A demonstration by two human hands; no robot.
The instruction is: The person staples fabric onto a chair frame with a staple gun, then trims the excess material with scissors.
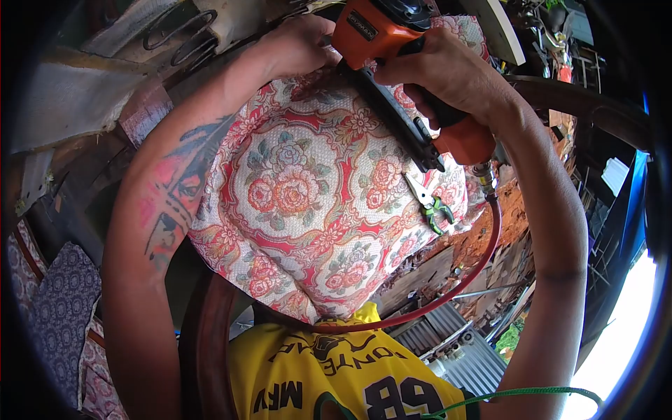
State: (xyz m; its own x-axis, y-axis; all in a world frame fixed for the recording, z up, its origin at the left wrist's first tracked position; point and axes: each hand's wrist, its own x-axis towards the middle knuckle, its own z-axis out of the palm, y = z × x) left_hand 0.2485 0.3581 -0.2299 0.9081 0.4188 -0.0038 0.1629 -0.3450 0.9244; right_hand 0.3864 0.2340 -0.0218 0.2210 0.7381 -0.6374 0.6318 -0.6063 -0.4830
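Note:
My right hand (448,77) is wrapped around the grip of an orange and black pneumatic staple gun (374,31), whose nose lies over the far edge of a padded seat cushion. Red, cream and green floral fabric (287,182) covers the cushion. At its far left edge, my left hand (304,45) is closed on the bunched fabric; the staple gun partly hides its fingertips. Diagonal cutting pliers (430,203) with green and black handles rest on the cushion's right side. From the staple gun's base, a red air hose (493,238) curves down across my lap.
Curved dark wood (210,343) stands at lower left, with another curved wooden piece (588,101) at right. Metal coil springs (182,35) show at upper left. A blue patterned cloth (66,308) hangs at far left. A green cord (518,393) crosses the lower right.

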